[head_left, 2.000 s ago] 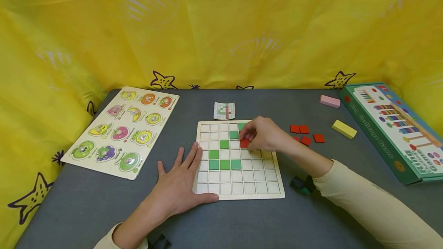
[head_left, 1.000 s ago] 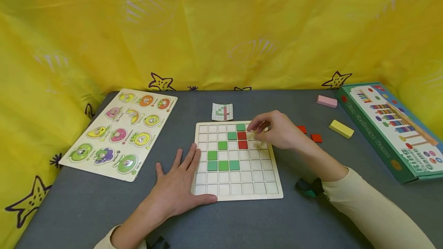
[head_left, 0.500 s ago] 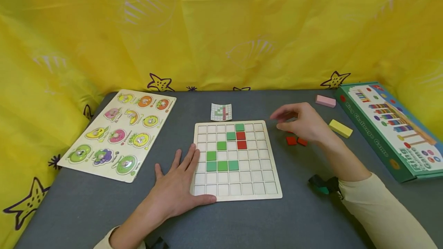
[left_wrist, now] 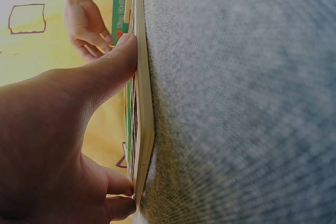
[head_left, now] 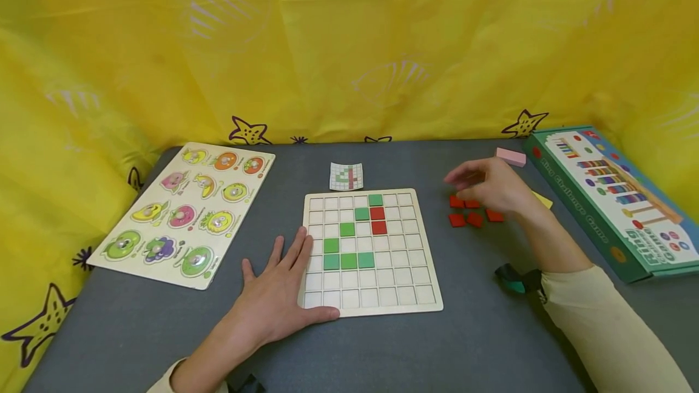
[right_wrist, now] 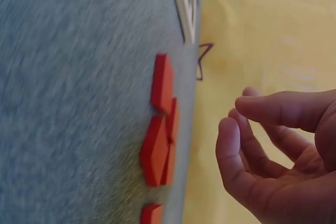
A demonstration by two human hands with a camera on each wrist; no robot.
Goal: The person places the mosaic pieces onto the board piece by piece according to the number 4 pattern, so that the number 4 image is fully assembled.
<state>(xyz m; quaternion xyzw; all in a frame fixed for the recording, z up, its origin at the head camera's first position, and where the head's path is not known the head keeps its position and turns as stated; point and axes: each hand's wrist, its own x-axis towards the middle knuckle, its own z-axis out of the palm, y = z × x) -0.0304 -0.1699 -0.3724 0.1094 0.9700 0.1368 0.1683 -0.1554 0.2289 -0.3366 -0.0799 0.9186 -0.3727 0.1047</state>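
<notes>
A pale wooden grid board (head_left: 398,287) lies on the grey table, with several green tiles (head_left: 347,261) and two red tiles (head_left: 378,221) set in its squares. My left hand (head_left: 275,302) rests spread against the board's left side, its thumb on the front edge; the left wrist view shows the thumb (left_wrist: 118,59) touching the rim. My right hand (head_left: 494,187) hovers above several loose red tiles (head_left: 474,219) right of the board, fingers relaxed and holding nothing. In the right wrist view those red tiles (right_wrist: 156,150) lie apart from the fingertips (right_wrist: 228,129).
Behind the board lies a small pattern card (head_left: 346,176). A fruit puzzle board (head_left: 191,217) is at the left. On the right are a pink block (head_left: 510,156), a yellow block (head_left: 543,199) partly hidden by the wrist, and a green game box (head_left: 617,199). A yellow curtain (head_left: 327,65) hangs behind.
My right hand has let go of a red tile on the board, the second in its column, and moved right over the loose red tiles. The left hand stays on the board.
</notes>
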